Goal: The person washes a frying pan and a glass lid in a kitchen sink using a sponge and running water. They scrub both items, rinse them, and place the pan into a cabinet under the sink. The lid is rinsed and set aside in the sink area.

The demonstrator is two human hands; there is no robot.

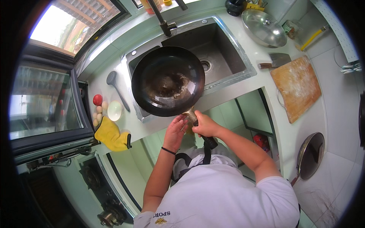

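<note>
My right hand [207,124] is wrapped around the dark handle of a round-bottomed wok [162,67]. The wok is over the left part of a steel double sink [228,48] and hides much of its smaller left basin. Brownish and pale patches mark the wok's bottom, and light glares off its inner wall. My left hand [175,132] is half curled, palm turned toward the handle, with its fingertips close under the wok's near rim. Whether those fingertips touch the metal, I cannot tell. Nothing shows in that hand.
Left of the sink lie a grey slotted ladle [117,88], a tomato [97,99], several eggs [99,109], a white bowl [114,111] and a yellow oven mitt [109,135]. To the right are a cleaver [278,60], a floured wooden board [298,85], a metal lid [263,28] and a pan [312,155].
</note>
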